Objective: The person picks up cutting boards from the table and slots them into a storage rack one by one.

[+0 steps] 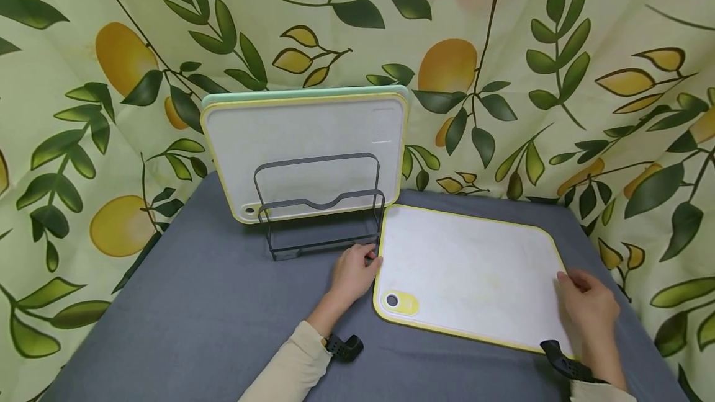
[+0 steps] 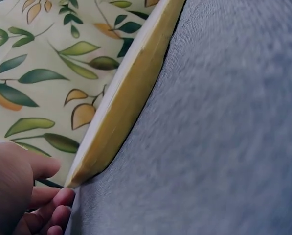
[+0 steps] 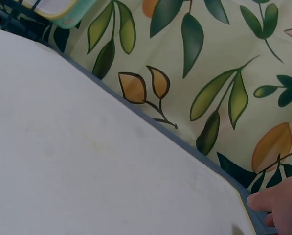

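Observation:
A white cutting board (image 1: pixel 469 272) with a yellow rim lies flat, its yellow-marked hole at the near left corner. My left hand (image 1: pixel 353 273) is at its left edge, thumb against the rim and the other fingers curled by it. At the right edge, my right hand (image 1: pixel 593 309) holds the board with the thumb on the rim and the fingers bent below. The left wrist view shows the board's yellow edge (image 2: pixel 131 93) close to the cloth, beside the left hand (image 2: pixel 28 191). In the right wrist view, the right thumb (image 3: pixel 263 200) meets the board's far corner.
A dark wire rack (image 1: pixel 326 206) stands left of the flat board. Another white, yellow-rimmed cutting board (image 1: pixel 301 129) leans upright in it, with a mint-green board (image 1: pixel 307 93) behind. Grey cloth (image 1: pixel 206 303) covers the table, and a leaf-patterned curtain (image 1: pixel 357 48) hangs around the back and sides.

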Available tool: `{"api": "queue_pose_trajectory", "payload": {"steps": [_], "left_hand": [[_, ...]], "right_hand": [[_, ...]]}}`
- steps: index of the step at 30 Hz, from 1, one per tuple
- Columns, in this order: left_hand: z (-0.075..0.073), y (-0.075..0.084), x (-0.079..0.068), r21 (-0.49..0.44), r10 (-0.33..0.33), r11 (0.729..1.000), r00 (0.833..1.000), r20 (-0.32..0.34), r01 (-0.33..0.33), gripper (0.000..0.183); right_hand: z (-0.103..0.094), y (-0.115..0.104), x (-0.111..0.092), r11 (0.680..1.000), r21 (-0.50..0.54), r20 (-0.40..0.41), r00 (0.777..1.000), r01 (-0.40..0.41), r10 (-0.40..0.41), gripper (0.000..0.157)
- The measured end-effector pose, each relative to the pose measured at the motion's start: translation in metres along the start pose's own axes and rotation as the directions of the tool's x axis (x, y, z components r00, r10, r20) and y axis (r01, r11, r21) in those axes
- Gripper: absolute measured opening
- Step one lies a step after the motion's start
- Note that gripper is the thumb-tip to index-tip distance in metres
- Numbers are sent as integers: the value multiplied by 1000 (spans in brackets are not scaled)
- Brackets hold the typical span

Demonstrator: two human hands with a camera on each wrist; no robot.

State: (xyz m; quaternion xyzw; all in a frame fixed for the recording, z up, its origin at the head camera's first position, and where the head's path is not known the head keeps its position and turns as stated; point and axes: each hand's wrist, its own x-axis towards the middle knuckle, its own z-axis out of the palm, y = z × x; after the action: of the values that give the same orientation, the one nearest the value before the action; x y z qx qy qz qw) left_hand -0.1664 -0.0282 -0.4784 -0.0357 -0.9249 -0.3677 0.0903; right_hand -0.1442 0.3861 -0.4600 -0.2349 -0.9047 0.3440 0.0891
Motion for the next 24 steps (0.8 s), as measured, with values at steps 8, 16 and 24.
{"api": "queue_pose_trajectory", "payload": {"steps": [8,16,24], "left_hand": [[4,2,1,111,21,994,1000,12,-22,41],[17,17,-6,15,-53,998,996,-74,54,44],[16,32,-9,-110,-199,974,980,11,199,57]], "right_hand": [[-5,0,7,999,5,80,995,-53,52,77],[1,2,7,993,-61,72,992,-100,105,75],[7,9,8,970,106,-16,975,-219,222,69]]}}
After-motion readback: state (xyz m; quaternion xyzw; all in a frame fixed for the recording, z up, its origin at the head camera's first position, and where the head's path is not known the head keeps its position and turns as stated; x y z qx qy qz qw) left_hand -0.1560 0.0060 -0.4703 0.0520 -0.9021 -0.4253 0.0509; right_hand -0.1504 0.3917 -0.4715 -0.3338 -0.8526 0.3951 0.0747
